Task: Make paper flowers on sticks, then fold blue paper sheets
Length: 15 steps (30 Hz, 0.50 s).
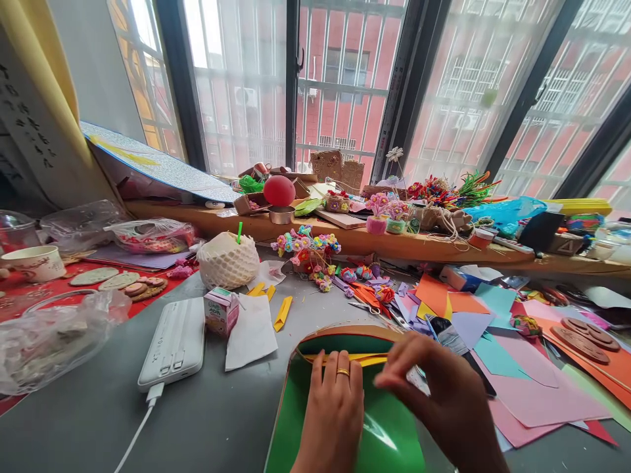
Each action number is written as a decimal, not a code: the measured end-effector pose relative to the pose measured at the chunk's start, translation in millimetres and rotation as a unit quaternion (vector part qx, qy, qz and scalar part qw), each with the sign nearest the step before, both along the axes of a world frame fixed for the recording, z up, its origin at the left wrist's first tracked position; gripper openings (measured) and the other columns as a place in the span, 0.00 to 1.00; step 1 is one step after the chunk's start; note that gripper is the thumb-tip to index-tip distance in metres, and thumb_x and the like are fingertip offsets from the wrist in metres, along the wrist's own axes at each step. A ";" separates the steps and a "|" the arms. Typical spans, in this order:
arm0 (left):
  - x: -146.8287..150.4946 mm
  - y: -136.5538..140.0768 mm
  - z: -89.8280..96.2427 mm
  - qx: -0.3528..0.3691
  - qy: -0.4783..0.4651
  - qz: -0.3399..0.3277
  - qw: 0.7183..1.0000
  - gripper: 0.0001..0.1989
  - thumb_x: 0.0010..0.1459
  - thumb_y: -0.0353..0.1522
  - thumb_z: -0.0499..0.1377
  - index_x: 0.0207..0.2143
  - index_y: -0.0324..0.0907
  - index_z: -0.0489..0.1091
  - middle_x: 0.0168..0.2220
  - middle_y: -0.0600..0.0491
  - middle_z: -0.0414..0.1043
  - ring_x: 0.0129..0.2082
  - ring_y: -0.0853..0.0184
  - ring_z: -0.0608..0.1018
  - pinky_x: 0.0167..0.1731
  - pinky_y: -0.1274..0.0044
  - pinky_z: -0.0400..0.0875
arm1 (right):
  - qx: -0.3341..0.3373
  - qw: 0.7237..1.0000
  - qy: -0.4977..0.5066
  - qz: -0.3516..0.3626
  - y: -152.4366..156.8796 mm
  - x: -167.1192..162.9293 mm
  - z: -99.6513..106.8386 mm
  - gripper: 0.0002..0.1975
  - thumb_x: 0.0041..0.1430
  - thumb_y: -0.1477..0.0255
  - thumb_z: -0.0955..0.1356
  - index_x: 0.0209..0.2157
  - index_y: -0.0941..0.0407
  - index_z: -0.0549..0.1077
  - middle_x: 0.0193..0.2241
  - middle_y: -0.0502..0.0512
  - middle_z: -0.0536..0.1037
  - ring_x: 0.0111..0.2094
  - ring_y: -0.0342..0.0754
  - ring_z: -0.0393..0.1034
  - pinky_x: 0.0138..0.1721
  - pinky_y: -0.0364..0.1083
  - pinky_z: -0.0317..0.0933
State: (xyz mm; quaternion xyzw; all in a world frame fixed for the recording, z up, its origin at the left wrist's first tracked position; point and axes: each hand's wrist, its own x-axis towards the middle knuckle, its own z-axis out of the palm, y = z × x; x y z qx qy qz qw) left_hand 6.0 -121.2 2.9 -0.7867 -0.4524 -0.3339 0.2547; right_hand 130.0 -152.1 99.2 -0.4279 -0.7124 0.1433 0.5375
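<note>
Left hand [336, 404], fingers side by side, grip indiscernible, rested on a folded yellow strip [374, 359] across a green sheet [389, 420]; right hand [434, 384], fingertips drawn together, contents unseen, hid the strip's right end. Scissors [365, 307] and coloured papers [527, 384] crowded the worktop [236, 420] beyond; a carton [221, 312] stood left.

The gray table [217, 420] bears a white power bank [173, 338]; right of it lie a green sheet [389, 437] and, farther, coloured papers [537, 387]; behind it, a netted coconut [228, 263].
</note>
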 end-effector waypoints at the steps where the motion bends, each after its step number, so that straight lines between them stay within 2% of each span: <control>1: 1.2 0.1 -1.3 0.000 -0.016 0.002 1.000 0.11 0.51 0.25 0.49 0.38 0.37 0.65 0.37 0.47 0.70 0.40 0.60 0.70 0.45 0.64 0.61 | -0.024 0.999 -0.030 -0.032 12.4 1.4 -5.4 0.10 0.51 0.64 0.65 0.21 0.54 0.65 0.19 0.49 0.71 0.22 0.43 0.65 0.23 0.42 0.61; 4: 2.7 -1.7 -1.1 -0.028 -0.010 -0.002 1.000 0.15 0.51 0.25 0.49 0.43 0.37 0.63 0.38 0.48 0.69 0.41 0.61 0.69 0.47 0.63 0.59 | -0.061 0.986 -0.147 -0.058 39.4 4.9 -20.5 0.08 0.53 0.68 0.64 0.24 0.56 0.68 0.21 0.50 0.71 0.24 0.44 0.66 0.27 0.43 0.61; 8: 0.5 -6.6 2.7 -0.038 0.010 -0.002 0.999 0.17 0.53 0.27 0.48 0.46 0.38 0.62 0.40 0.48 0.69 0.43 0.62 0.68 0.49 0.65 0.58 | -0.074 0.956 -0.274 -0.078 52.4 2.7 -29.9 0.04 0.52 0.75 0.64 0.27 0.55 0.71 0.26 0.51 0.74 0.30 0.46 0.68 0.31 0.44 0.61; 15: -0.1 -5.7 -3.5 0.009 0.018 -0.001 1.000 0.14 0.53 0.27 0.48 0.43 0.38 0.65 0.38 0.49 0.70 0.41 0.62 0.69 0.47 0.66 0.59 | -0.086 0.935 -0.324 -0.114 56.7 -5.8 -37.1 0.07 0.49 0.78 0.65 0.32 0.54 0.71 0.31 0.51 0.74 0.33 0.47 0.69 0.32 0.43 0.61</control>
